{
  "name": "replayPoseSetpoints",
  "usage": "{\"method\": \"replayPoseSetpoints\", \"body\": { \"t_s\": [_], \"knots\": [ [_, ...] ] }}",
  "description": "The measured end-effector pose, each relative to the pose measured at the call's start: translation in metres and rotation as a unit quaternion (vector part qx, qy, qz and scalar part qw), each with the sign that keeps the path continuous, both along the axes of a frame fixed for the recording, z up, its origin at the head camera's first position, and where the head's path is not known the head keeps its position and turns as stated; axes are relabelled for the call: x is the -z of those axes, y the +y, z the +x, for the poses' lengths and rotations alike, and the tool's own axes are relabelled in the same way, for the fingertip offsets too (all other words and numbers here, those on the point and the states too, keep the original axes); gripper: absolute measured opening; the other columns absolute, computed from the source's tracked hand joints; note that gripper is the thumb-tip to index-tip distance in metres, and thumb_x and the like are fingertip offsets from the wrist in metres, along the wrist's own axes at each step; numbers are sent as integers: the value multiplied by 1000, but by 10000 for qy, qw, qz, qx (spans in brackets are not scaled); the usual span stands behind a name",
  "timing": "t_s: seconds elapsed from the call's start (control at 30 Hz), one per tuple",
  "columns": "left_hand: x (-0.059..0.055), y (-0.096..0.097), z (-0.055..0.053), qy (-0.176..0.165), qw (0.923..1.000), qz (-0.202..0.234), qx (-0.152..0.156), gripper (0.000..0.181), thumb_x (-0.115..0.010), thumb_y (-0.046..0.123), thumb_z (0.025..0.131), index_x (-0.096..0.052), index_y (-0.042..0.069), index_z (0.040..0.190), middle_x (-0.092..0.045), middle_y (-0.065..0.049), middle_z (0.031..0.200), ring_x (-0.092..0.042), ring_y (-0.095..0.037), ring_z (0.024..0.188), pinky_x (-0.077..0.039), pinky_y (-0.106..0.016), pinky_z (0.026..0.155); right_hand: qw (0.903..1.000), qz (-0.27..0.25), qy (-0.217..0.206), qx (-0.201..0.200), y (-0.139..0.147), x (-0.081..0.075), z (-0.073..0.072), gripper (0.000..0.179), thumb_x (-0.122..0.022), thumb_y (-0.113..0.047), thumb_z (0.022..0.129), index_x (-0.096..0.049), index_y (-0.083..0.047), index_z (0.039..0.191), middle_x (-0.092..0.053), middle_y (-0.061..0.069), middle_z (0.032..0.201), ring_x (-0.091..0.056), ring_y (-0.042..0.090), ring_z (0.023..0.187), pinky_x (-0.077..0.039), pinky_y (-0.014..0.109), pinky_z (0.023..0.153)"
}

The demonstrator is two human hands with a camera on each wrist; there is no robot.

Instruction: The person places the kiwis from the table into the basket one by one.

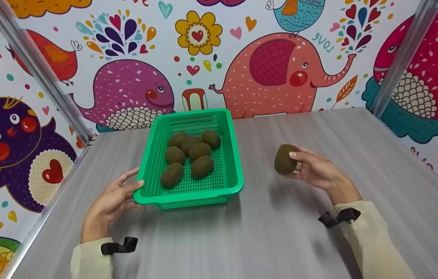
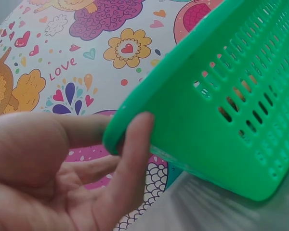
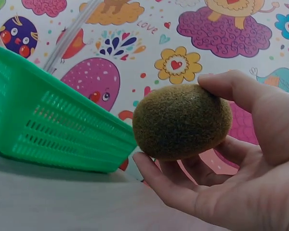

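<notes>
A green plastic basket (image 1: pixel 238 170) with slotted walls stands on the table, and several brown kiwis (image 1: pixel 200 151) lie inside it. At its near left corner my left hand (image 1: pixel 112 199) pinches the rim between thumb and fingers; the left wrist view shows the basket's rim (image 2: pixel 130 108) in that grip. My right hand (image 1: pixel 317 168) holds a single kiwi (image 1: pixel 285 159) above the table, to the right of the basket and apart from it. Seen from the right wrist, the fuzzy kiwi (image 3: pixel 182 121) sits between the thumb and the fingertips.
The grey wood-grain table (image 1: pixel 280 232) extends around the basket. Behind and at the sides rise panels printed with cartoon animals, such as an elephant (image 1: pixel 273 77). Metal posts (image 1: pixel 401 58) stand at the back corners. Black straps (image 1: pixel 120 246) circle both wrists.
</notes>
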State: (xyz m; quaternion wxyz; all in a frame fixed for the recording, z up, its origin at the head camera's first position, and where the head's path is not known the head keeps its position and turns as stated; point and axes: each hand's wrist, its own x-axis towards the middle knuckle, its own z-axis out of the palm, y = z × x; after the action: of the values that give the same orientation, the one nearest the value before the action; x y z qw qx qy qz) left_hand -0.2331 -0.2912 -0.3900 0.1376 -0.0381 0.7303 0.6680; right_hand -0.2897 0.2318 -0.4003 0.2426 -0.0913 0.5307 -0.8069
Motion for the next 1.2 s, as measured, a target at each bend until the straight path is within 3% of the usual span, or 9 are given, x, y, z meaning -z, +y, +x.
{"method": "replayPoseSetpoints", "body": {
  "t_s": [0.27, 0.57, 0.87, 1.2],
  "knots": [
    [-2, -1, -1, 32, 9998, 113, 153, 71, -56, 19, 103, -16, 11, 161, -73, 4, 99, -73, -10, 85, -63, -32, 71, 9999, 60, 92, -84, -15, -11, 6, 22, -49, -14, 105, -61, -14, 124, -66, 3, 118, -68, 22, 109, -57, 45, 98],
    [0, -1, -1, 121, 9995, 76, 275, 69, -52, 14, 104, -12, 10, 161, -71, 3, 99, -71, -9, 85, -63, -31, 70, 9989, 355, 148, 276, -36, -13, 3, 19, -52, -18, 103, -63, -11, 118, -62, 4, 116, -64, 22, 108, -58, 43, 96],
    [-2, -1, 0, 47, 9998, 70, 155, 69, -54, 16, 104, -14, 11, 160, -71, 2, 96, -71, -9, 80, -62, -29, 67, 9954, 870, 64, 405, -60, -29, -5, 42, -54, -28, 103, -44, -8, 139, -48, 9, 132, -56, 29, 121, -55, 41, 103],
    [0, 0, 0, 21, 9997, 186, 160, 69, -54, 15, 104, -15, 12, 161, -72, 2, 95, -72, -10, 80, -62, -30, 66, 9914, 1213, 6, 494, -95, -48, -15, 48, -60, -33, 101, -49, -8, 140, -49, 11, 135, -56, 33, 124, -48, 50, 109]
  ]
}}
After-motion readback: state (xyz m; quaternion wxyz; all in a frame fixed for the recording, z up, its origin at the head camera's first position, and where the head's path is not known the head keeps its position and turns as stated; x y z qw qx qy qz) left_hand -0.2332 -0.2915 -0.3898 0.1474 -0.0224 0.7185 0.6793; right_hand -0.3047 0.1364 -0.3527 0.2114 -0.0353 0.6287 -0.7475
